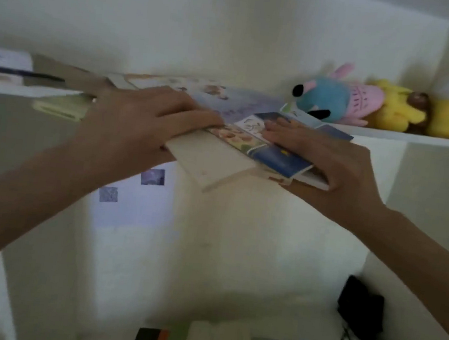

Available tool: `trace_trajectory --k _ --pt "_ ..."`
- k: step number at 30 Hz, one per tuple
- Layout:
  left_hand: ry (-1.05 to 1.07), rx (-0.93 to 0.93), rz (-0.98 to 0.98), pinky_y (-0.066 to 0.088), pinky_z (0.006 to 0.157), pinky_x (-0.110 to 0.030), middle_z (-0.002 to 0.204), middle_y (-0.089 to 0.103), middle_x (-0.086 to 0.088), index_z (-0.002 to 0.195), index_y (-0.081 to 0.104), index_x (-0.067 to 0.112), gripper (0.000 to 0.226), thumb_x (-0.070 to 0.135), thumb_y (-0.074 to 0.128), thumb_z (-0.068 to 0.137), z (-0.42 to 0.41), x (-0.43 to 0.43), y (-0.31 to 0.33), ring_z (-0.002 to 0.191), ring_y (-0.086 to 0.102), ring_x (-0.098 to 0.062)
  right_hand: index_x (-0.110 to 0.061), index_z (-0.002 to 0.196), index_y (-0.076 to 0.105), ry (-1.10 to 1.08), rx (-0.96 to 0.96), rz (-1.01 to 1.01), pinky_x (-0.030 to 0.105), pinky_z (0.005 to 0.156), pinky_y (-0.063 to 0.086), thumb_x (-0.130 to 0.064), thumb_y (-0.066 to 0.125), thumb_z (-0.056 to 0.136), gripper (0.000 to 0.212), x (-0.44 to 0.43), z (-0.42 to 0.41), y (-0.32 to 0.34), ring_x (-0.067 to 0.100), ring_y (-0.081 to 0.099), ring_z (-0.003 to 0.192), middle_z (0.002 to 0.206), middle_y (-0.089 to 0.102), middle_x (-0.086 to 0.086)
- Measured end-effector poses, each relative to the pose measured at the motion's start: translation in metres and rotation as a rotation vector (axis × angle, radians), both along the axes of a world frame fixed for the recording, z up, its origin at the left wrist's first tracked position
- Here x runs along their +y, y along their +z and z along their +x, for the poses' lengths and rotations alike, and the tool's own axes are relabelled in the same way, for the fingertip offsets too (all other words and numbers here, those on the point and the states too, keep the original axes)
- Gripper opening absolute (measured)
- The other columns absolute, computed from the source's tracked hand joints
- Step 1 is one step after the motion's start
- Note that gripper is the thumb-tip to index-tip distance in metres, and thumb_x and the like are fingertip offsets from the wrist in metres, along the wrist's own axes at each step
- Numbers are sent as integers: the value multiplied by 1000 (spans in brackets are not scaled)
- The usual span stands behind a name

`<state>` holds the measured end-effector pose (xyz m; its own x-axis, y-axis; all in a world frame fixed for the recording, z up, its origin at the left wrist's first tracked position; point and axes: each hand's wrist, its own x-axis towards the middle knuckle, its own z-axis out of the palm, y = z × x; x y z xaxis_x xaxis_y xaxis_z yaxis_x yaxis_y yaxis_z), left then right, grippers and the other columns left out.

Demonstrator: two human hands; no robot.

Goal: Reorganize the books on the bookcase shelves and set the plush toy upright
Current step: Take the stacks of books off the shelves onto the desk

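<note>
A person reaches up to a white bookcase shelf [415,137]. At the centre of the view, a stack of thin, colourful picture books [259,145] lies flat and skewed, jutting over the shelf's front edge. The left hand [145,117] grasps its 9 o'clock side, fingers on top, thumb seemingly beneath. The right hand [329,164] clamps the 3 o'clock corner likewise. Toward 2 o'clock a blue and pink plush toy [333,101] lies on its side, beside yellow plush toys [398,110]. The book step appears in hand. Next likely calls for squaring and seating the stack, then standing the toy up.
</note>
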<state>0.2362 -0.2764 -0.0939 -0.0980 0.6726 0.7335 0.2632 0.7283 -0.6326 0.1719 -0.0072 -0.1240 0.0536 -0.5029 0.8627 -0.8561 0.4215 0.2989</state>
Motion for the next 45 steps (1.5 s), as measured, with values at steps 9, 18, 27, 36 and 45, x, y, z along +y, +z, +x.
trace_trajectory --k 9,18,27,36,45 --pt "-312 -37 -93 52 88 -42 115 67 -14 122 57 14 37 17 69 88 -47 96 -111 98 67 -29 -6 126 54 -309 150 84 49 90 53 -18 55 97 31 109 16 -119 34 55 121 128 57 20" --pt "-192 -962 -25 51 80 -27 111 65 5 121 45 32 69 18 79 62 -148 187 -373 96 61 -14 -16 118 55 -613 -535 364 23 95 41 -23 86 62 65 176 -22 -358 13 51 121 122 63 2" --pt "-196 -1369 -27 24 111 -36 141 38 9 135 38 31 93 47 83 56 -164 187 -494 128 34 -11 -14 125 49 -680 -869 486 29 72 58 -33 92 38 98 180 -13 -463 24 65 109 123 66 3" --pt "-188 -1530 60 0 115 -29 147 22 14 137 31 35 93 76 62 60 -189 197 -502 132 11 5 -14 123 63 -628 -983 504 33 78 57 -42 91 41 91 189 -39 -466 26 60 117 128 62 5" --pt "75 -1989 -211 -3 118 -40 155 9 11 148 15 32 124 90 48 43 -181 206 -431 142 -1 -6 -28 152 12 -554 -1539 704 32 114 24 -77 57 66 108 184 -46 -395 14 15 144 158 3 -14"
